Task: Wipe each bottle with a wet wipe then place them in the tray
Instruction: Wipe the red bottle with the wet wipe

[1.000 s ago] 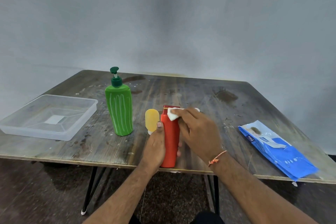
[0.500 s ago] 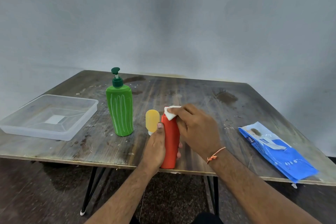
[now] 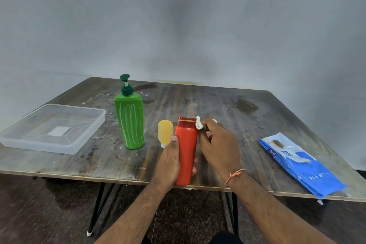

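Left hand (image 3: 170, 161) fingers wrap the red bottle (image 3: 186, 152); right hand (image 3: 218, 147) fingers pinch a white wipe (image 3: 198, 125) against its top.

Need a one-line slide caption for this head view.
Left hand steadies red bottle while right hand rubs wet wipe near its cap; tray holds no bottles.

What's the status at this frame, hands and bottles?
Left hand grips red bottle upright. Right hand pinches wet wipe at its cap. Tray holds no bottles. Nothing blocking.
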Available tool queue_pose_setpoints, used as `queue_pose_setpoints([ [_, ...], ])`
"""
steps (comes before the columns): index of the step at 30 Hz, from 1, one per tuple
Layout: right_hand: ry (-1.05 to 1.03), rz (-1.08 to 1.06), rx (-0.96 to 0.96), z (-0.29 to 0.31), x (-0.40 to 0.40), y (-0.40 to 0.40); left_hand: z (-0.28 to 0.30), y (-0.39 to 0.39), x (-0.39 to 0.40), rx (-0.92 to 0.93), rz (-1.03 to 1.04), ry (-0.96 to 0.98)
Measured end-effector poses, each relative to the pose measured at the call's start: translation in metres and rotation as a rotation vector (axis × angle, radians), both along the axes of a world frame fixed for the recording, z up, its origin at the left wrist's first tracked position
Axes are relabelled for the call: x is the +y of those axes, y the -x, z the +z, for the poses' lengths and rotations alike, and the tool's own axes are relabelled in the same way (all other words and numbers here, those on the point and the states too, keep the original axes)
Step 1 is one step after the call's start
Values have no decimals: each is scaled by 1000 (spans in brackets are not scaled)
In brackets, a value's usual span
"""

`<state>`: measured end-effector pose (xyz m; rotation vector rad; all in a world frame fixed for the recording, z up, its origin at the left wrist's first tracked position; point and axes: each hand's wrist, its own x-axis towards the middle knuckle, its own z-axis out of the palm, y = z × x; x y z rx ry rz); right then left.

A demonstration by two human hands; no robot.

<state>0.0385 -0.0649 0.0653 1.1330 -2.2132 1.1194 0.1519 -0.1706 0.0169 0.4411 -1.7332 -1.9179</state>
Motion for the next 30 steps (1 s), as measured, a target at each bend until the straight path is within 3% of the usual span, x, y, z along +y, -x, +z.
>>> queue_pose_setpoints([
  [6, 37, -16, 113, 3, 1, -7, 0, 1, 0, 3, 20, 1],
  [15, -180, -9, 416, 14, -12, -21, 0, 3, 1, -12, 80, 60],
  [18, -195, -43, 508, 8, -10, -22, -1, 4, 2, -5, 82, -23],
  [25, -3, -39, 273, -4, -4, -21, -10, 6, -3, 10, 51, -26],
  [30, 109, 44, -162, -2, -1, -27, -6, 4, -3, 39, 24, -35],
])
